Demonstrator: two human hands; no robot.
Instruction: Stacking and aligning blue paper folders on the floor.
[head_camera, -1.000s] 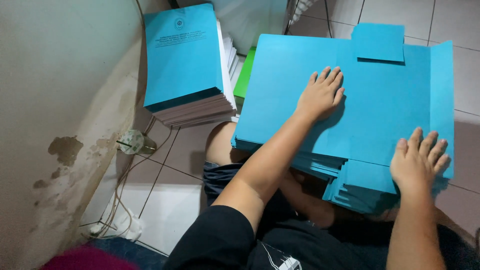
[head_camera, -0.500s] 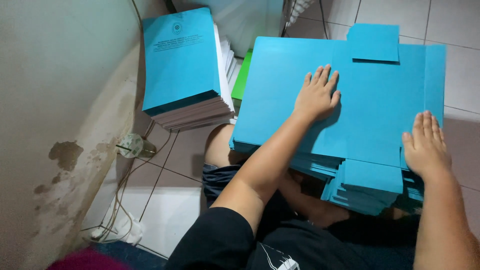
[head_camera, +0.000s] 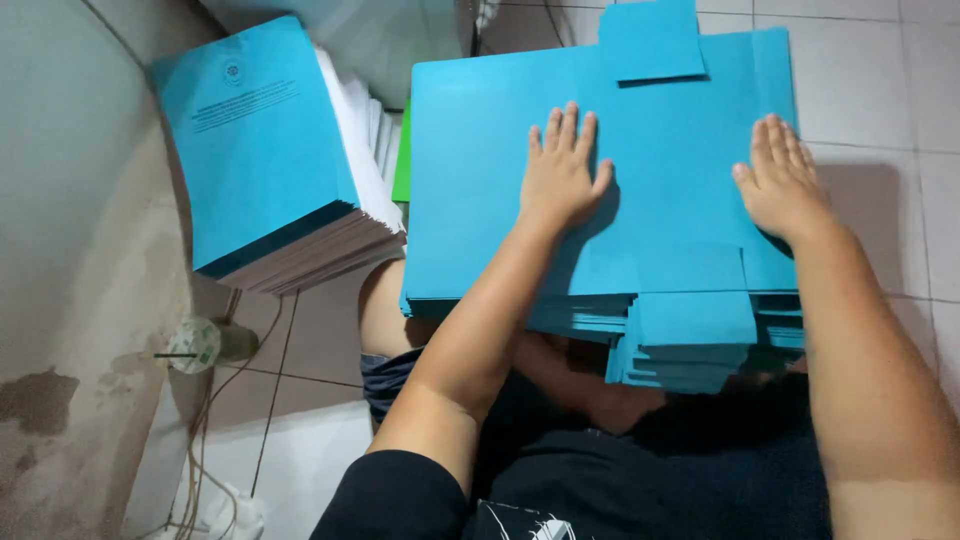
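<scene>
A thick stack of blue paper folders (head_camera: 660, 170) rests on my lap, with tabs sticking out at its near and far edges. My left hand (head_camera: 562, 172) lies flat on the top folder near its middle, fingers spread. My right hand (head_camera: 783, 182) presses flat on the top folder close to its right edge, fingers together and pointing away from me. Neither hand grips anything.
A stack of blue-covered booklets (head_camera: 262, 150) leans against the stained wall (head_camera: 70, 300) at the left. A green sheet (head_camera: 403, 155) shows between the two stacks. Cables and a small round green fitting (head_camera: 195, 345) lie on the tiled floor (head_camera: 880, 90).
My right hand has slid from the near right corner of the stack up along the right side. My left hand shifted slightly toward the middle.
</scene>
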